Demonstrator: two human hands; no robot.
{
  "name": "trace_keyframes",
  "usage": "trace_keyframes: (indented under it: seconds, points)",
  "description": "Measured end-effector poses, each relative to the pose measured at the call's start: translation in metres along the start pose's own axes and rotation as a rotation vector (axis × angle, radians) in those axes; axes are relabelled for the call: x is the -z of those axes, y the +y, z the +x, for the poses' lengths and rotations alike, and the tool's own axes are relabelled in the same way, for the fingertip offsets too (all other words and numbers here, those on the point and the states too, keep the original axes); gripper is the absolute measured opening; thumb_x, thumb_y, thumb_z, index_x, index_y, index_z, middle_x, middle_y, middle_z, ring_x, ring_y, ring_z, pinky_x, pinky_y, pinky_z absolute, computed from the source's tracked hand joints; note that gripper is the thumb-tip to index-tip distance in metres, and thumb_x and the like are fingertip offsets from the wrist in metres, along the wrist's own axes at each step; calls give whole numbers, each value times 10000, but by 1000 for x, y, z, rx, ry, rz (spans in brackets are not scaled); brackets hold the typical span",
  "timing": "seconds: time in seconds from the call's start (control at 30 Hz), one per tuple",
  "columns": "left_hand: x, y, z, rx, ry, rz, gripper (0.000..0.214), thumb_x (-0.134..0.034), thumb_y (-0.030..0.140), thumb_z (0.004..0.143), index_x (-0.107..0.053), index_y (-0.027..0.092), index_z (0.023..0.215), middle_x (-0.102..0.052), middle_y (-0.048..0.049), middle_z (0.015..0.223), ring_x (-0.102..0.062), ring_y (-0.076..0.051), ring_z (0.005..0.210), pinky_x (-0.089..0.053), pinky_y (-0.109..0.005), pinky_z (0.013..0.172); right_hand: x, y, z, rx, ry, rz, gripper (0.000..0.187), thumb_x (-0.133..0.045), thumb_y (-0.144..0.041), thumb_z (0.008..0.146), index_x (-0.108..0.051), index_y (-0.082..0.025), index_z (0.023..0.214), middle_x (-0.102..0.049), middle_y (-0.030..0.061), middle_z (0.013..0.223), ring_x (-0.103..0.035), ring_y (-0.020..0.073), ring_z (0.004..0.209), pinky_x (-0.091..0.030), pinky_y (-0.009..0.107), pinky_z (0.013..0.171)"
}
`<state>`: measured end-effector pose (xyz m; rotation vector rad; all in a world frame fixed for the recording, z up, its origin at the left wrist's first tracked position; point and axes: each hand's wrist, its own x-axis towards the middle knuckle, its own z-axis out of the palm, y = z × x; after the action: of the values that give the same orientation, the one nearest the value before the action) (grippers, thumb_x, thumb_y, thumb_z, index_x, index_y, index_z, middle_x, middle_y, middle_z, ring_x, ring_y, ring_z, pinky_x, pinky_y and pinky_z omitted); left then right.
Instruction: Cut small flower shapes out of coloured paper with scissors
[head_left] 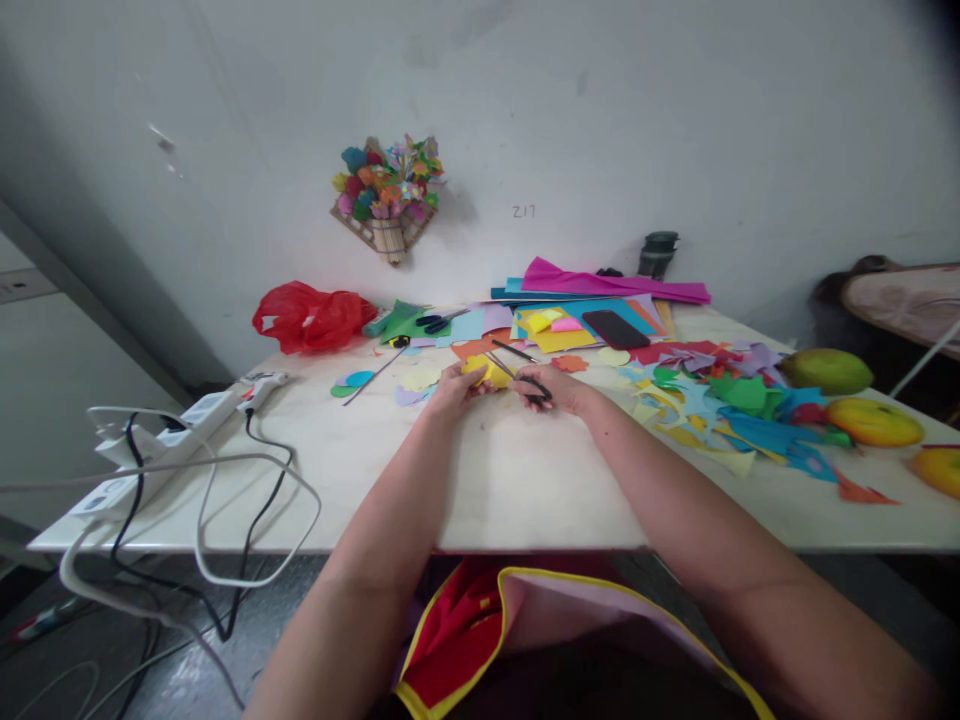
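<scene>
My left hand [452, 387] pinches a small yellow paper piece [489, 372] above the white table [525, 480]. My right hand [555, 388] is wrapped round the black handles of a pair of scissors [519, 374], whose blades are open and reach into the yellow paper. Both hands sit near the middle of the table, almost touching each other.
Coloured paper sheets [592, 300] and a black phone [615, 328] lie at the back. Paper scraps [720, 405] and mangoes [874, 421] cover the right side. A red bag [311, 315], a power strip [187, 425] with cables, and a second pair of scissors [439, 321] lie left.
</scene>
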<state>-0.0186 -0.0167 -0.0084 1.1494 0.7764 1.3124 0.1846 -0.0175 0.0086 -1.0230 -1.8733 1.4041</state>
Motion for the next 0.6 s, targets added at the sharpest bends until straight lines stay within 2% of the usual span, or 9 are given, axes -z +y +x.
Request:
trace_keyframes:
  seconds: [0.13,0.23,0.37,0.6]
  points:
    - [3,-1,0,17,-25,17,355,-845,327,630,-613,120,802,-648,-18,585,-568,-106,480,-493,-262,603,0,-3,-1,1,19,-6,228,-646,-295,853,-535,-157,709,-610,-2,557,-478,54,372,-254,160,293]
    - [3,-1,0,20,-68,32,358,-831,369,647,-630,116,802,-664,-42,605,-599,-125,516,-444,-233,527,0,-3,0,9,8,0,236,-642,-308,860,-543,-152,712,-612,4,557,-493,57,378,-256,156,296]
    - [1,1,-3,27,-114,46,364,-828,382,654,-634,108,794,-664,-47,600,-554,-97,462,-398,-213,471,-1,0,1,30,-2,15,233,-647,-315,852,-556,-148,718,-614,6,563,-509,63,391,-255,157,297]
    - [-4,4,-6,51,-169,20,358,-823,384,667,-627,110,788,-673,-64,609,-570,-117,459,-442,-230,478,-5,0,2,56,9,-23,238,-684,-340,830,-573,-157,725,-626,-5,586,-523,57,398,-252,150,289]
